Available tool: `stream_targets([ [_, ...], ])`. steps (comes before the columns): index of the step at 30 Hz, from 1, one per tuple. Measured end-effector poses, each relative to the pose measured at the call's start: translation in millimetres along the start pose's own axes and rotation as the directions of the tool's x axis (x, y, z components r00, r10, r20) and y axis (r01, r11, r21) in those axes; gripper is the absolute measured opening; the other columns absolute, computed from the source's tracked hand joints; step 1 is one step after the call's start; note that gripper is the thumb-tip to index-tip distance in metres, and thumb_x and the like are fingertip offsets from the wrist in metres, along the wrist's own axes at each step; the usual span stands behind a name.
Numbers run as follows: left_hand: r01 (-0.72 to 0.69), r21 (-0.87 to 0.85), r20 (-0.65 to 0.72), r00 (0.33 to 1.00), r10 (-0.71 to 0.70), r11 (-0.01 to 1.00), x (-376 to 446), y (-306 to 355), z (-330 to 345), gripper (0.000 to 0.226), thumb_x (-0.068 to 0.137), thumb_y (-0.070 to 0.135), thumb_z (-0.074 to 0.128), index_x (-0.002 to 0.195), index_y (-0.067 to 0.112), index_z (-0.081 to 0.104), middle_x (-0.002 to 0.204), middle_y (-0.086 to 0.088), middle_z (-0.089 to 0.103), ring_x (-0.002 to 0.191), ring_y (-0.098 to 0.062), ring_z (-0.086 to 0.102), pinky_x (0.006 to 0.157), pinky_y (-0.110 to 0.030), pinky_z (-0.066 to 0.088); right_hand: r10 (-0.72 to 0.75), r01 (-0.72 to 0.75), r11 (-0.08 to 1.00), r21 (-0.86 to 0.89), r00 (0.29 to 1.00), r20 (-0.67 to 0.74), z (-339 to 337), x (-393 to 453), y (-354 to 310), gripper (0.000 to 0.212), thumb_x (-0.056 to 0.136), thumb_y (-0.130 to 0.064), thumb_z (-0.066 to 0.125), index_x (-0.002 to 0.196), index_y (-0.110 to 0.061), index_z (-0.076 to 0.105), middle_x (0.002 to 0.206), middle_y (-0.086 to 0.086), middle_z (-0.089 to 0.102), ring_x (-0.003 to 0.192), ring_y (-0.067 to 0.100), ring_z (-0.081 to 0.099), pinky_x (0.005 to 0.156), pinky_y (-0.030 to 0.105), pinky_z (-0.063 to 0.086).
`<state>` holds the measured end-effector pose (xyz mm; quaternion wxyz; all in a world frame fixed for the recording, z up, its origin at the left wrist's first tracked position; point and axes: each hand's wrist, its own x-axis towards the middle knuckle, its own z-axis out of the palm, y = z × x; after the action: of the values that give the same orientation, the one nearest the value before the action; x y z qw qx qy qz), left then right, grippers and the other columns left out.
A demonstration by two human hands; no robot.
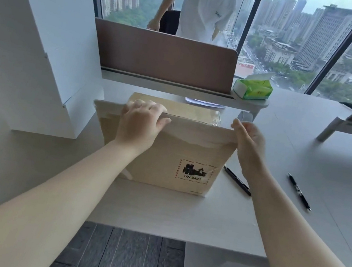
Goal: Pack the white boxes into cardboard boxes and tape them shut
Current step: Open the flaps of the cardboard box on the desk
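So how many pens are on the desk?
2. One pen lies just right of the cardboard box; the other pen lies farther right. More could hide behind the box.

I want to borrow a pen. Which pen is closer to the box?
The pen lying right beside the cardboard box, by its warning label. The other pen lies farther right on the desk.

The cardboard box point(167, 154) stood on the desk point(159, 210) under the left hand point(140, 126), with the right hand point(248, 143) at its right edge. Left of the left hand stood the white boxes point(35, 50). Two pens point(237, 180) lay right of the right hand; behind it sat a tape roll point(244, 116) and a tissue pack point(253, 87).
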<state>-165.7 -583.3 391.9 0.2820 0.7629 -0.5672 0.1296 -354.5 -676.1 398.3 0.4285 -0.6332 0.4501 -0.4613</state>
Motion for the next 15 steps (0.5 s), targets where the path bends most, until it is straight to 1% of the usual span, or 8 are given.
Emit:
stream_targets([
  [2,0.016,-0.018,-0.078,0.997,-0.017,1.000,-13,3,-6,0.037,0.091,0.032,0.045,0.092,0.004,0.069,0.090,-0.015,0.071,0.088,-0.035,0.062,0.086,-0.040,0.036,-0.012,0.018,0.997,-0.078,0.997,0.079,-3,-8,-1,0.035,0.094,-0.028,0.049,0.062,-0.019,0.058,0.062,-0.003,0.053,0.059,0.008,0.044,0.055,0.016,0.035],
  [3,0.041,-0.024,-0.084,0.996,-0.043,0.999,-20,6,-11,0.037,0.092,0.031,0.044,0.089,0.003,0.068,0.084,-0.015,0.070,0.082,-0.036,0.062,0.085,-0.039,0.037,-0.004,0.021,0.992,-0.126,0.991,0.134,-4,-12,-1,0.038,0.094,-0.028,0.050,0.058,-0.018,0.060,0.059,-0.004,0.056,0.058,0.009,0.047,0.057,0.020,0.037],
  [5,0.123,0.007,0.004,0.992,-0.123,0.992,-31,9,-19,0.034,0.097,0.030,0.043,0.093,0.006,0.066,0.085,-0.013,0.070,0.083,-0.034,0.062,0.085,-0.033,0.036,0.043,0.011,0.978,-0.210,0.968,0.248,-8,-18,0,0.038,0.092,-0.026,0.053,0.056,-0.017,0.060,0.059,-0.004,0.059,0.058,0.011,0.052,0.060,0.023,0.042],
  [7,0.197,0.073,0.135,0.969,-0.205,0.978,-38,8,-21,0.029,0.097,0.029,0.042,0.100,0.011,0.064,0.095,-0.009,0.070,0.092,-0.032,0.061,0.085,-0.030,0.036,0.103,0.011,0.947,-0.320,0.936,0.335,-8,-21,2,0.032,0.089,-0.022,0.057,0.060,-0.013,0.063,0.061,-0.002,0.060,0.059,0.016,0.054,0.061,0.026,0.045],
  [9,0.258,0.106,0.286,0.917,-0.278,0.960,-44,4,-20,0.025,0.095,0.028,0.043,0.106,0.017,0.063,0.107,-0.005,0.068,0.102,-0.029,0.059,0.086,-0.030,0.038,0.132,0.060,0.887,-0.458,0.917,0.376,-3,-23,7,0.020,0.087,-0.018,0.060,0.075,-0.004,0.069,0.065,-0.003,0.059,0.069,0.018,0.056,0.069,0.029,0.046],
  [10,0.284,0.112,0.364,0.880,-0.305,0.952,-46,0,-19,0.026,0.093,0.028,0.045,0.111,0.019,0.061,0.113,-0.004,0.066,0.107,-0.027,0.058,0.088,-0.031,0.039,0.138,0.092,0.850,-0.518,0.911,0.389,0,-25,10,0.017,0.086,-0.016,0.060,0.086,-0.003,0.071,0.070,-0.002,0.061,0.077,0.018,0.056,0.074,0.028,0.044],
  [13,0.290,0.136,0.548,0.775,-0.315,0.948,-48,-11,-13,0.041,0.091,0.029,0.053,0.132,0.022,0.049,0.131,-0.006,0.056,0.124,-0.026,0.047,0.097,-0.032,0.038,0.183,0.118,0.781,-0.613,0.895,0.406,10,-30,26,0.026,0.086,-0.015,0.059,0.111,-0.009,0.067,0.098,0.000,0.062,0.100,0.018,0.057,0.082,0.021,0.037],
  [15,0.224,0.181,0.594,0.751,-0.288,0.958,-46,-17,-7,0.050,0.092,0.032,0.053,0.140,0.024,0.038,0.140,-0.006,0.047,0.131,-0.026,0.039,0.101,-0.032,0.036,0.211,0.108,0.769,-0.630,0.887,0.410,16,-28,37,0.035,0.087,-0.015,0.060,0.121,-0.010,0.061,0.106,0.002,0.058,0.106,0.020,0.054,0.084,0.022,0.035],
])
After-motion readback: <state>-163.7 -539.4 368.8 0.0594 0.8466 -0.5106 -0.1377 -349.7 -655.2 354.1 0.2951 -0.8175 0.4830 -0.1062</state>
